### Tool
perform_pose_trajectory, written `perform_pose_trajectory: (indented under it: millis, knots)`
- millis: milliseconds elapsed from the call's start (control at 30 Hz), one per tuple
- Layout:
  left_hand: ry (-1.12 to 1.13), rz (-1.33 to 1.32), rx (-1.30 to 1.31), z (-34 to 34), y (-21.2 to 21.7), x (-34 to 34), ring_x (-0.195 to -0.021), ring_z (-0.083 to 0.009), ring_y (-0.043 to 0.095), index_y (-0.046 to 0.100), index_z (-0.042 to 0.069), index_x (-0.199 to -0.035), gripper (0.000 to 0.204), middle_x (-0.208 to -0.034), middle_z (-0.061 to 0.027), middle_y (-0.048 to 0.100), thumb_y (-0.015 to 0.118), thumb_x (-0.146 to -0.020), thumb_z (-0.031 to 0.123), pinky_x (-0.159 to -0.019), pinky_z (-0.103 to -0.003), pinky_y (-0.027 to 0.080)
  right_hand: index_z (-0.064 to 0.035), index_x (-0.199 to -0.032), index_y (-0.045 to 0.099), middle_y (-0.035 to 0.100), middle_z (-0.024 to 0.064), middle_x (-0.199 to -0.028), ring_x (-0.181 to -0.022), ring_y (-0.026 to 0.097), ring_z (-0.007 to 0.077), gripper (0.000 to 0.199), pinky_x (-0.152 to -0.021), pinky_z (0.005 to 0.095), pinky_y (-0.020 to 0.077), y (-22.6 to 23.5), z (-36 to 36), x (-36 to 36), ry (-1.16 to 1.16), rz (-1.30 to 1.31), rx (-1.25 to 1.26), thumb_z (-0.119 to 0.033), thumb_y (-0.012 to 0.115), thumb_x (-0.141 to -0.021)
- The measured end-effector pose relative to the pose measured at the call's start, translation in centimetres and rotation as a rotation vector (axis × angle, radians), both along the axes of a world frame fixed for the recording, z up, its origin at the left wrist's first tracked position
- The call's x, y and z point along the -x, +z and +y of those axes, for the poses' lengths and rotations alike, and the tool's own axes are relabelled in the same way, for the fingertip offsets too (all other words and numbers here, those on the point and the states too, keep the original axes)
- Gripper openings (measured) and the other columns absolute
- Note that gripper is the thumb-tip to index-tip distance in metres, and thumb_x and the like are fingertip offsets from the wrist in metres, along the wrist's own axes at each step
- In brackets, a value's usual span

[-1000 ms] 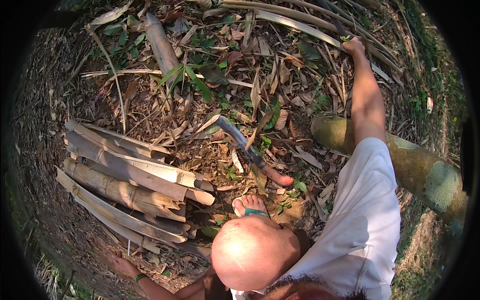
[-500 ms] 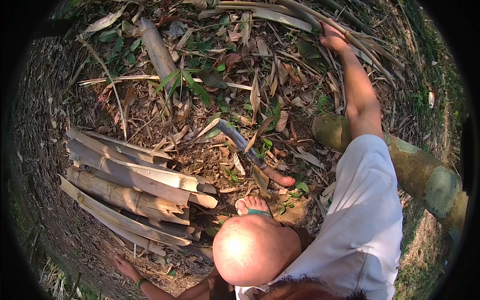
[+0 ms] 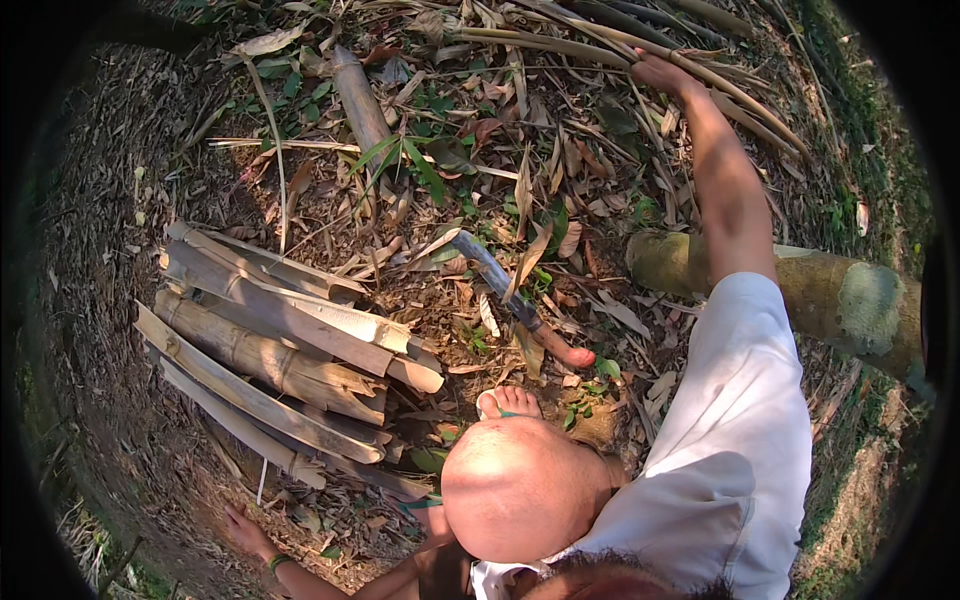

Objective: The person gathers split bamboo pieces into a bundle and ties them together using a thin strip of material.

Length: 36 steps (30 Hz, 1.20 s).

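My right hand (image 3: 655,72) reaches far ahead at the upper right, its fingers closed round a long bamboo strip (image 3: 560,42) among other strips. The exact grip is partly hidden by the hand. Down at the lower left, my left hand (image 3: 245,532) is near the ground with its fingers stretched out. A pile of split bamboo pieces (image 3: 270,350) lies just beyond it, and a thin white strip (image 3: 262,482) stands out between them. On the ground ahead of my foot rests a machete (image 3: 498,282) with a curved handle (image 3: 566,346).
A thick mottled log (image 3: 800,285) lies under my right arm. A bamboo stem section (image 3: 362,105) rests at the upper left. Dry leaves and green sprigs (image 3: 420,165) cover the soil. My bent knee (image 3: 530,490) and sandalled foot (image 3: 510,402) are close in front.
The view has shifted, so the pile and machete appear slightly farther right. My right hand stays among the strips, which lie a little differently around it. My left hand remains low beside the pile.
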<state>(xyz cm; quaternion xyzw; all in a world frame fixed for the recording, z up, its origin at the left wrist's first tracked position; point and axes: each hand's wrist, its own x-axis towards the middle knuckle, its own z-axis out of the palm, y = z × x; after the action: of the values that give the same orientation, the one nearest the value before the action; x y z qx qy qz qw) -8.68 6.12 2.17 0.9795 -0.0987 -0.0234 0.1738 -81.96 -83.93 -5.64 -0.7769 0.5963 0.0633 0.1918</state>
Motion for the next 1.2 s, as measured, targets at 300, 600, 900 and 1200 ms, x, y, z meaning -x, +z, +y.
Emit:
perform_pose_trajectory:
  millis: [300, 600, 900, 1200]
  knots:
    - [-0.076, -0.154, 0.248, -3.1, 1.2, 0.4, -0.109, -0.0258, 0.062, 0.06, -0.001, -0.128, 0.049, -0.114, -0.014, 0.07, 0.044, -0.108, 0.041, -0.1, -0.039, 0.044, -0.0024, -0.103, 0.063, 0.067, 0.0109, -0.084, -0.08, 0.067, 0.0237, 0.053, -0.075, 0.0375, 0.0538, 16.0, 3.0, -12.9, 0.061, -0.571, -0.204, -0.053, 0.051, -0.098]
    - [-0.17, -0.333, 0.53, -14.0, 10.0, 4.6, -0.106, -0.0195, 0.064, 0.056, 0.003, -0.136, 0.041, -0.113, -0.0116, 0.072, 0.047, -0.108, 0.032, -0.1, -0.035, 0.045, -0.0014, -0.111, 0.069, 0.069, 0.0117, -0.083, -0.073, 0.066, 0.0215, 0.042, -0.064, 0.0381, 0.0517, 27.1, 3.6, -24.3, 0.087, -0.582, 0.449, -0.039, 0.063, -0.094]
    - [-0.334, -0.29, 0.647, -16.0, 11.7, 8.5, -0.089, -0.0072, 0.06, 0.057, 0.006, -0.136, 0.036, -0.108, -0.0049, 0.074, 0.05, -0.108, 0.026, -0.079, -0.025, 0.044, -0.0006, -0.135, 0.053, 0.07, 0.0223, -0.109, -0.092, 0.071, 0.034, 0.068, -0.079, 0.0448, 0.0565, 29.0, 7.6, -28.1, -0.04, -0.61, 0.771, -0.048, 0.067, -0.089]
    - [-0.444, -0.274, 0.81, -20.8, 13.9, 13.2, -0.058, 0.0022, 0.035, 0.059, 0.005, -0.132, 0.032, -0.101, 0.0001, 0.075, 0.053, -0.106, 0.023, -0.054, -0.018, 0.029, -0.0006, -0.125, 0.056, 0.065, 0.0154, -0.097, -0.082, 0.065, 0.0265, 0.066, -0.07, 0.0396, 0.0523, 30.4, 7.5, -29.8, 0.087, -0.564, 0.858, -0.056, 0.063, -0.09]
